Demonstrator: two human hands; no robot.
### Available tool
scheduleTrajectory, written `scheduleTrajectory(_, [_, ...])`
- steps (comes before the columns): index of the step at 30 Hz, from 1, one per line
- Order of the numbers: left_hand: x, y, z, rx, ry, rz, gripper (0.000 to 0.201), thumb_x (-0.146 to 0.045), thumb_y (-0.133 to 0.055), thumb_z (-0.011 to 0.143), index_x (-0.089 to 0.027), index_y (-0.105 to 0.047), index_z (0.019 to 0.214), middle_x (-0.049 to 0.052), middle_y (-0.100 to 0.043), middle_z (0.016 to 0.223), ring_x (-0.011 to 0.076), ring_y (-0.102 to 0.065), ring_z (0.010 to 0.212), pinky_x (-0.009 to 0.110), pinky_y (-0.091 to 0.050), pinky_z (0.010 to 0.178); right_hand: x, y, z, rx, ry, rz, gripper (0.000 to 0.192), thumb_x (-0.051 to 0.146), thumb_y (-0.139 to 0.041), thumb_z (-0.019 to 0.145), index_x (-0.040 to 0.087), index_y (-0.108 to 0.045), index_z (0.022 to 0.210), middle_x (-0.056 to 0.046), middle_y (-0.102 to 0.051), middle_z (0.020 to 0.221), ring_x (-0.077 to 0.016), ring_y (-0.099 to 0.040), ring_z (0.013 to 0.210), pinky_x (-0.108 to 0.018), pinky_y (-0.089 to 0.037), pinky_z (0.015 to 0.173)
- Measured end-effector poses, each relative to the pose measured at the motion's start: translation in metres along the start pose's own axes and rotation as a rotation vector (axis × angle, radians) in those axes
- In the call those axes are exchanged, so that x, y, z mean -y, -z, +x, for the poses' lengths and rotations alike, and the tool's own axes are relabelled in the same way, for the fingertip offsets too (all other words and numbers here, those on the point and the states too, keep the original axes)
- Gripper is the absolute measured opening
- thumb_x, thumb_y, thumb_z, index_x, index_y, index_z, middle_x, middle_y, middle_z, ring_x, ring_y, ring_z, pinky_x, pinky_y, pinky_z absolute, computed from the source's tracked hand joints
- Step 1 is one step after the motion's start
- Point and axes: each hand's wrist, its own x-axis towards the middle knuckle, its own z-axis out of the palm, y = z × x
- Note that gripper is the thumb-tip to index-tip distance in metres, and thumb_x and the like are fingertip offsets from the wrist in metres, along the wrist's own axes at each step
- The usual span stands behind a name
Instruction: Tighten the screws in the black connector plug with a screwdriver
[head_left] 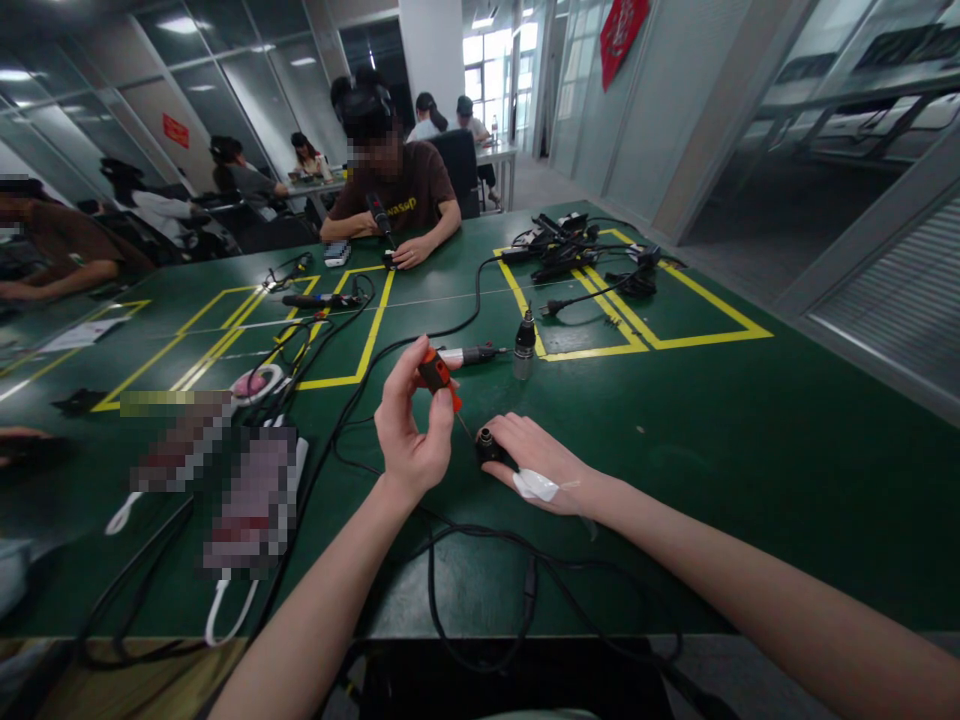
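Observation:
My left hand (pixel 409 435) is raised over the table, its fingers closed on a screwdriver (pixel 435 372) with an orange and black handle. The thin shaft slants down toward a small black round part (pixel 486 442) with a metal top. Whether the tip touches that part, I cannot tell. My right hand (pixel 541 455), with a white patch near the wrist, lies on the table and grips the black part between thumb and fingers. Just beyond stand an upright black and grey tool section (pixel 524 345) with a pointed tip and a lying grey-and-black pen-shaped tool (pixel 474 355).
Black cables (pixel 480 530) loop across the green table (pixel 750 450) near my forearms. Blurred phones (pixel 255 490) lie at left. A pile of black tools and cords (pixel 559 245) sits at the back right. Across the table a person (pixel 397 180) works with a dark power tool.

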Motion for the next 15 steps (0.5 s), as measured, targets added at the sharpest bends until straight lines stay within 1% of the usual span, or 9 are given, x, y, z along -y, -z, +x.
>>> scheduleTrajectory(3, [0.0002,0.0005,0.0024,-0.035,-0.048,0.092,0.053,-0.033,-0.070,0.100,-0.030,-0.056,0.151,0.008,-0.070,0.121,0.0160,-0.069,0.092,0.027,-0.062,0.077,0.0001,-0.0008,0.0002,-0.002,-0.013,0.004,0.015,0.029,-0.064,0.104,0.019,-0.062,0.116,-0.013,-0.069,0.111,-0.0294,-0.063,0.100,-0.045,-0.052,0.087])
scheduleTrajectory(5, [0.0002,0.0006,0.0036,-0.060,-0.066,0.140,0.057,-0.030,-0.075,0.097,-0.031,-0.058,0.151,0.006,-0.067,0.115,0.0147,-0.065,0.090,0.024,-0.059,0.074,0.0000,-0.0009,0.0002,0.002,-0.013,0.008,0.016,0.030,-0.063,0.105,0.019,-0.063,0.116,-0.013,-0.069,0.112,-0.0295,-0.063,0.100,-0.046,-0.052,0.087])
scheduleTrajectory(7, [0.0001,0.0005,0.0035,-0.069,-0.049,0.159,0.059,-0.027,-0.076,0.096,-0.032,-0.059,0.152,0.004,-0.065,0.109,0.0135,-0.062,0.087,0.024,-0.058,0.075,-0.0002,-0.0007,0.0002,0.010,-0.007,0.005,0.017,0.030,-0.062,0.106,0.018,-0.062,0.118,-0.014,-0.069,0.112,-0.0297,-0.063,0.101,-0.046,-0.052,0.088])
scheduleTrajectory(9, [0.0000,0.0001,0.0024,-0.071,-0.022,0.149,0.060,-0.027,-0.074,0.098,-0.032,-0.056,0.155,0.004,-0.067,0.108,0.0140,-0.064,0.087,0.026,-0.059,0.079,-0.0005,-0.0005,0.0001,0.012,-0.002,-0.006,0.017,0.030,-0.063,0.106,0.018,-0.062,0.117,-0.013,-0.069,0.113,-0.0294,-0.062,0.101,-0.045,-0.051,0.088])
scheduleTrajectory(12, [-0.0011,-0.0009,0.0007,-0.071,-0.001,0.051,0.059,-0.032,-0.064,0.104,-0.031,-0.047,0.161,0.007,-0.073,0.113,0.0151,-0.068,0.086,0.028,-0.062,0.080,-0.0010,-0.0009,0.0000,0.007,-0.001,-0.012,0.016,0.030,-0.065,0.105,0.019,-0.062,0.116,-0.013,-0.069,0.113,-0.0287,-0.062,0.101,-0.044,-0.051,0.087])
scheduleTrajectory(15, [-0.0031,-0.0015,0.0012,-0.045,-0.001,-0.045,0.050,-0.032,-0.057,0.107,-0.030,-0.050,0.156,0.006,-0.076,0.113,0.0143,-0.071,0.083,0.027,-0.063,0.076,-0.0015,-0.0017,-0.0002,0.005,-0.001,-0.005,0.016,0.029,-0.065,0.104,0.018,-0.062,0.116,-0.013,-0.069,0.112,-0.0288,-0.062,0.101,-0.044,-0.051,0.087])
